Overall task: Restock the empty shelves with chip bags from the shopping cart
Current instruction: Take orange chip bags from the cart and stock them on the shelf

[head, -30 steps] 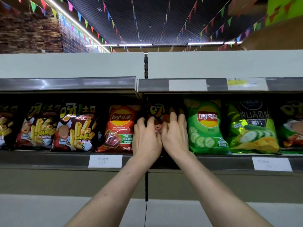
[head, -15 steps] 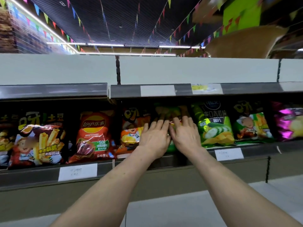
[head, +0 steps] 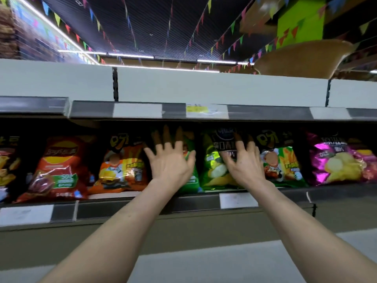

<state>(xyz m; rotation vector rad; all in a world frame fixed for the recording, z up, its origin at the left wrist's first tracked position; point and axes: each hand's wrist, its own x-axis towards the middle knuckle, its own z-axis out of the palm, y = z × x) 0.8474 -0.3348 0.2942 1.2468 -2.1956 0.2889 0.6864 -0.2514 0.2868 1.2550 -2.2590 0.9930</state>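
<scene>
Though wide-spread, both grips (head: 171, 167) (head: 245, 167) on bags (head: 211, 160)

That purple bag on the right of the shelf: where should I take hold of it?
Probably the top edge of the purple bag, from the front: it stands upright, face out, its middle is puffed, and the orange-and-green bag crowds its left side.

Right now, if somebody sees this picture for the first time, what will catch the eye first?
Two bare arms reach forward with spread fingers. The left hand is spread over a green bag in the middle of the shelf, and the right hand over the green-and-black bag beside it. After them, the eye goes to the shiny purple bag at the far right of the row and the red bag toward the left.
</scene>
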